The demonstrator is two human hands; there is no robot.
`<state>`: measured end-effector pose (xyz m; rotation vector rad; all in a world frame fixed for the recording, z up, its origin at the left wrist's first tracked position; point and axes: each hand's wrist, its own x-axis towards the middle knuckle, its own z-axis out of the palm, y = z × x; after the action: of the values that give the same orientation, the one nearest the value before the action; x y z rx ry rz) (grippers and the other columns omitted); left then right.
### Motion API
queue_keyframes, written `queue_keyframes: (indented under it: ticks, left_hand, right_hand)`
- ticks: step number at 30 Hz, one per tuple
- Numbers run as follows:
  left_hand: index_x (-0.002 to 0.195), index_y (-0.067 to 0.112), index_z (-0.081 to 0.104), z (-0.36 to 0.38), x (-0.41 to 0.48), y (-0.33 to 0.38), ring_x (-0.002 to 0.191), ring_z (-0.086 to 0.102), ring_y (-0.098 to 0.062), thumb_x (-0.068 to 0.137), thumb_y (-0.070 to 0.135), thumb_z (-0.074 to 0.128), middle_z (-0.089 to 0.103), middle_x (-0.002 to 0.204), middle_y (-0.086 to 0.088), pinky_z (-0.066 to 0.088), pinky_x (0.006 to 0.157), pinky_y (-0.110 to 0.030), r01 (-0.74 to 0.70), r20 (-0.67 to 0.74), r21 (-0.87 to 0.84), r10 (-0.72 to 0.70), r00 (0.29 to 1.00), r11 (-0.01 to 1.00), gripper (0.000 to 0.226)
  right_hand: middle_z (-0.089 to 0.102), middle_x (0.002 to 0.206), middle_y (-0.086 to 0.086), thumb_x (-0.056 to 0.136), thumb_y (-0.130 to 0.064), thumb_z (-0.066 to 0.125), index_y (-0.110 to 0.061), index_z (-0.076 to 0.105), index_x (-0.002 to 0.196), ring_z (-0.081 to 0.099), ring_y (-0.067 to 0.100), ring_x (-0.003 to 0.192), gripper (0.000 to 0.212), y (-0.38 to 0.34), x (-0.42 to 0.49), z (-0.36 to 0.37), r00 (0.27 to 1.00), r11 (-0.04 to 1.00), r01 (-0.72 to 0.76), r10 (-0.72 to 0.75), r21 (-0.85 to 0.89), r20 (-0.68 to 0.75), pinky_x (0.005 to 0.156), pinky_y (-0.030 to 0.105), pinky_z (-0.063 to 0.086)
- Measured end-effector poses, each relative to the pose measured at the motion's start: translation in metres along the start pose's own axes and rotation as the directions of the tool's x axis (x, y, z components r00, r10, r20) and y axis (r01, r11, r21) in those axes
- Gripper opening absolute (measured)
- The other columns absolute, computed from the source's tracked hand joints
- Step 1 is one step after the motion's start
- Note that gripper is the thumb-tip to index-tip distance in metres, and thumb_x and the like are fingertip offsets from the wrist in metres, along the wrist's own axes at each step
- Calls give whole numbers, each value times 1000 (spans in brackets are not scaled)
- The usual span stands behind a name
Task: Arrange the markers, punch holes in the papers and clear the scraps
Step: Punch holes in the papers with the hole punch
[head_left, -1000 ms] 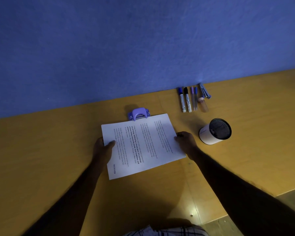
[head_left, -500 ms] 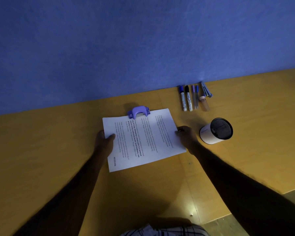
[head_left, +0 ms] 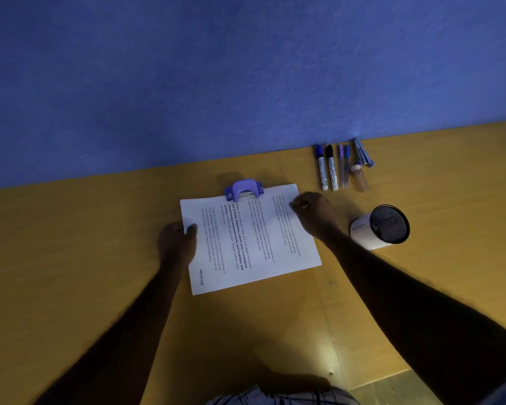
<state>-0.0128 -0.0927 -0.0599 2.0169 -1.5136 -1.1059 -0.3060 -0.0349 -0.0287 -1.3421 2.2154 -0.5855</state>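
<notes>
White printed paper sheets (head_left: 254,247) at frame centre on the yellow wooden bench (head_left: 70,258), far edge in the purple plastic hole punch (head_left: 243,189). Left edge pinched by the left hand (head_left: 177,244); right hand (head_left: 313,213) on the upper right corner, grip impossible to tell.

We stretch both bare arms forward, forearms angled inward. Our left hand (head_left: 177,241) pinches the paper (head_left: 260,244) at its left edge, thumb on top. Our right hand (head_left: 313,213) lies farther forward, knuckles up, fingers curled onto the paper; whether it grips, we cannot tell.
</notes>
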Motion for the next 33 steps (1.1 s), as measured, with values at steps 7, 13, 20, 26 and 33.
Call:
queue_keyframes:
  ticks: [7,13,20,26,33]
  left_hand:
    - [84,4,71,-6,15,-13,76,67,-29,91,25,60,72,83,-13,48,65,-33,-39,37,13,39,999,999,25]
    - [84,7,74,-4,15,-16,67,65,-19,91,27,61,73,80,-7,44,63,-26,-66,-11,57,67,998,996,25]
    - [86,6,74,-2,13,-16,70,65,-21,89,25,63,74,82,-9,46,64,-27,-59,-73,57,63,995,997,23]
    - [86,6,75,0,16,-18,70,66,-22,89,26,63,74,82,-9,42,63,-25,-25,-79,58,30,996,998,24]
    - [86,7,74,1,13,-18,65,62,-14,90,26,63,73,81,-8,38,56,-21,-29,-78,35,32,996,999,23]
  right_hand:
    - [68,121,5,91,-21,62,-13,71,115,62,21,109,27,-73,79,20,957,987,156,-140,-43,253,90,27,45]
    - [73,110,5,88,-30,69,-10,75,104,64,19,101,27,-102,109,23,850,916,345,-211,-206,483,88,27,47]
    - [72,102,6,78,-44,76,-8,74,101,62,15,88,43,-96,127,34,849,943,241,-90,-231,520,78,26,46]
    - [71,103,4,74,-44,79,-10,72,105,62,15,90,47,-91,138,37,830,962,167,-19,-215,557,80,25,42]
    - [71,109,7,77,-43,77,-9,70,108,61,15,94,46,-90,139,38,814,969,143,1,-202,580,84,26,44]
